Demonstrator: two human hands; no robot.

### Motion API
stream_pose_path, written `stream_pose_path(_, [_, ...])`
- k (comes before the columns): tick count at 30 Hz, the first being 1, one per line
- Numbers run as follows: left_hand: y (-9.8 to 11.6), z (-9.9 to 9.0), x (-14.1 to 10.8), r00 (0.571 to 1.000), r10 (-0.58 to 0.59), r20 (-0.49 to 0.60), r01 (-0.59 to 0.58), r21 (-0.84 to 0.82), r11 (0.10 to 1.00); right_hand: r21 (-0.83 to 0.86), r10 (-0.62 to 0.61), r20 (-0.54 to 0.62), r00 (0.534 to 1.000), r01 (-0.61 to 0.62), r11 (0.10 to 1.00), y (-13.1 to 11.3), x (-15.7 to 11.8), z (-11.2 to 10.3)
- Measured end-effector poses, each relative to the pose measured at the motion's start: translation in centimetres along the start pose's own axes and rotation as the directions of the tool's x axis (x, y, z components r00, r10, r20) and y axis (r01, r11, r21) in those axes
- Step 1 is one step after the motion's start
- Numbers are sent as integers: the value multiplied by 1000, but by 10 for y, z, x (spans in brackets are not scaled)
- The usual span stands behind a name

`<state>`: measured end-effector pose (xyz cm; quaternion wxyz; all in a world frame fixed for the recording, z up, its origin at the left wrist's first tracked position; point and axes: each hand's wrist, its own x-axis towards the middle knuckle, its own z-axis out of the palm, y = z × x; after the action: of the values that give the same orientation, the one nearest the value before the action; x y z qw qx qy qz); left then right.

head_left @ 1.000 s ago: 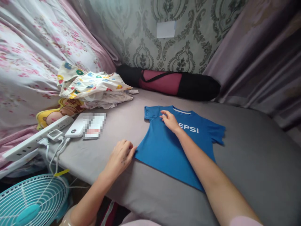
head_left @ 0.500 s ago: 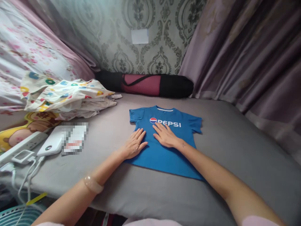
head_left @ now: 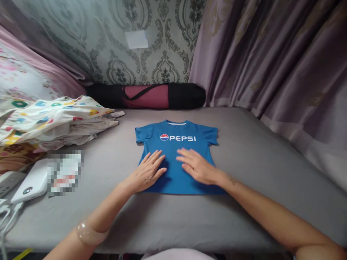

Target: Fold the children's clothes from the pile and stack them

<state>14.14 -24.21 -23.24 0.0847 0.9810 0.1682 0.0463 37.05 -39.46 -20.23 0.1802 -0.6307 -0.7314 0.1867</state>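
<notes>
A blue T-shirt [head_left: 173, 169] lies spread flat, front up, collar pointing away from me, with a white PEPSI print and round logo across the chest. My left hand [head_left: 150, 171] is open over the shirt's lower left side, fingers apart and holding nothing. Over the lower right part is my right hand [head_left: 197, 168], also open, its fingertips slightly blurred. Shadows show on the fabric below both hands; whether the palms touch it I cannot tell. A pale bangle [head_left: 92, 234] is on my left wrist.
The shirt is on a grey sheet [head_left: 257, 155]. To the left lie patterned folded clothes [head_left: 54, 119], a white power bank [head_left: 31, 180] with cables, a power strip [head_left: 11, 180] and a pixelated item [head_left: 65, 173]. A black and maroon roll bag [head_left: 149, 96] rests along the wall.
My right hand has moved right and back toward me, off the print, which now shows fully. The view has turned right. The shirt's hem looks straighter.
</notes>
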Motion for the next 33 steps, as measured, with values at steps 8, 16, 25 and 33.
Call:
stream_pose_path(8, [-5, 12, -12, 999, 19, 38, -18, -32, 999, -198, 122, 28, 992, -114, 974, 39, -38, 14])
stream_pose_path(16, [-12, 9, -38, 998, 25, 66, -27, 27, 999, 8, 13, 184, 983, -15, 1000, -14, -75, 12])
stream_pose_path(25, [-19, -36, -6, 992, 91, 89, -71, -215, 974, 467, -109, 368, 924, -82, 880, -9, -48, -38])
stream_pose_path(33, [-65, -9, 118, 989, 101, -112, -121, -184, 975, -165, 306, -222, 926, -345, 924, 101, 56, -22])
